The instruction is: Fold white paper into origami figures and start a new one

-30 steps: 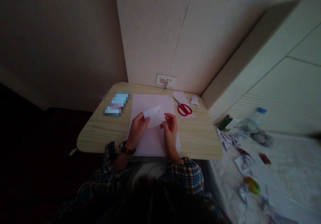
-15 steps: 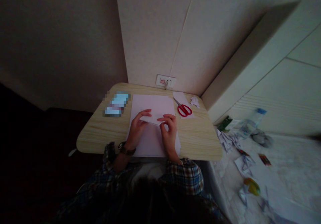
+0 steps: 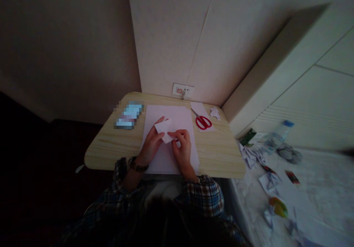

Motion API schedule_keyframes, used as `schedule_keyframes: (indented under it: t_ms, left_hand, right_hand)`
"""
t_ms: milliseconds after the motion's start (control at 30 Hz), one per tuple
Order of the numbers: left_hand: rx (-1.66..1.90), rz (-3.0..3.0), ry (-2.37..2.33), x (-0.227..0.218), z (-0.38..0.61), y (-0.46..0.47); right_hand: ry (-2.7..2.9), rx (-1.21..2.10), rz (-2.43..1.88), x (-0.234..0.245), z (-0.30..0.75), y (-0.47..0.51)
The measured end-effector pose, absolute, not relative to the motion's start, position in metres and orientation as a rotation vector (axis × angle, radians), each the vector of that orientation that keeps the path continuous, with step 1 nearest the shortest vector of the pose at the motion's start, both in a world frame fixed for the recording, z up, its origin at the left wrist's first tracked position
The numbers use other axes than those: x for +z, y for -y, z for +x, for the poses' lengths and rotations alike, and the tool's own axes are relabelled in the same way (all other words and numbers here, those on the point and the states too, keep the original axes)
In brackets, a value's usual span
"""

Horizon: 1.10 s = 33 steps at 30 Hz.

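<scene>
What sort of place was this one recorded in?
Probably a bedroom at home: a small wooden table pushed against a wall with a socket, and a bed beside it strewn with paper scraps and a bottle. The left hand and right hand hold a folded paper there.

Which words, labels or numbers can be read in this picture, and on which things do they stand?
None can be read.
The pixelated item on the table is blurred out.
The green packet and the bottle are too small.
The folded paper shows no print.

wood table (image 3: 116, 147), paper sheets (image 3: 177, 116), red scissors (image 3: 203, 121)
</scene>
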<state>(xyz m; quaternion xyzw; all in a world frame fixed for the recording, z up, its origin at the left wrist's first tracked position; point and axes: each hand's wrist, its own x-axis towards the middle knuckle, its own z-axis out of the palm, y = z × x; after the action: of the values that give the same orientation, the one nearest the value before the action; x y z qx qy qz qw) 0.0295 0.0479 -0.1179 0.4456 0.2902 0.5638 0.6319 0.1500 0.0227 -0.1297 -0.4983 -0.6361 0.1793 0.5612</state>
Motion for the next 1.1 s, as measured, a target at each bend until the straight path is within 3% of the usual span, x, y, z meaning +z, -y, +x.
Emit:
schedule_keyframes:
  t_ms: [400,567,1100]
  left_hand:
    - [1.342,1.156,-0.973,-0.124,0.026,-0.051]
    - [1.324,1.124,-0.967,-0.121,0.027,-0.050]
    - [1.207,1.525,-1.092,-0.129,0.025,-0.047]
  right_hand:
    - [1.291,0.427,-1.218,-0.125,0.159,-0.023]
    - [1.313,0.570,-1.187,-0.126,0.156,-0.023]
    - [1.326,0.606,-1.221,-0.127,0.162,-0.024]
